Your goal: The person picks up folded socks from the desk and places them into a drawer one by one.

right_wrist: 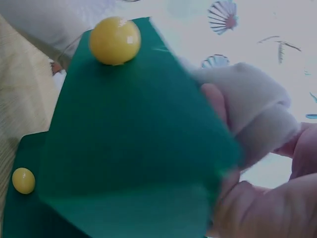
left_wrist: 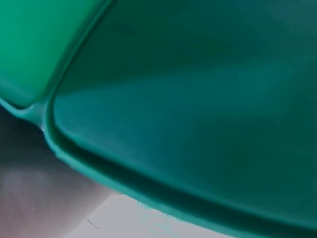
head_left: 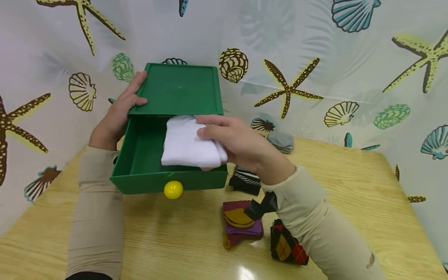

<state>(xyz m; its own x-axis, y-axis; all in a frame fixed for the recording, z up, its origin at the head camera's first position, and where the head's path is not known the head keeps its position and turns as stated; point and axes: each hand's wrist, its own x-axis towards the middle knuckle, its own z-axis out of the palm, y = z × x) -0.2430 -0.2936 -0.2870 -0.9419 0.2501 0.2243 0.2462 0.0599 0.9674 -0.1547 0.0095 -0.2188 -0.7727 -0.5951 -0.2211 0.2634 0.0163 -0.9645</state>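
A folded white pair of socks (head_left: 190, 144) is pinched in my right hand (head_left: 241, 144), thumb on top, over the right part of a pulled-out green drawer (head_left: 168, 182). A yellow round knob (head_left: 173, 189) sits on the drawer's front. To its left, the green floor of the drawer shows. My left hand (head_left: 120, 111) rests against the left side of the green drawer box (head_left: 180, 89), fingers extended, thumb at its top edge. The right wrist view shows the white socks beside the drawer's wall. In the left wrist view, green plastic fills most of the picture.
Several folded socks lie on the wooden table (head_left: 350, 186): a grey pair (head_left: 281, 140), a black striped pair (head_left: 245, 181), a maroon, mustard and purple pair (head_left: 243, 223) and an argyle pair (head_left: 287, 245). A patterned curtain (head_left: 308, 46) hangs behind. Another yellow knob (right_wrist: 23, 181) shows lower on the box.
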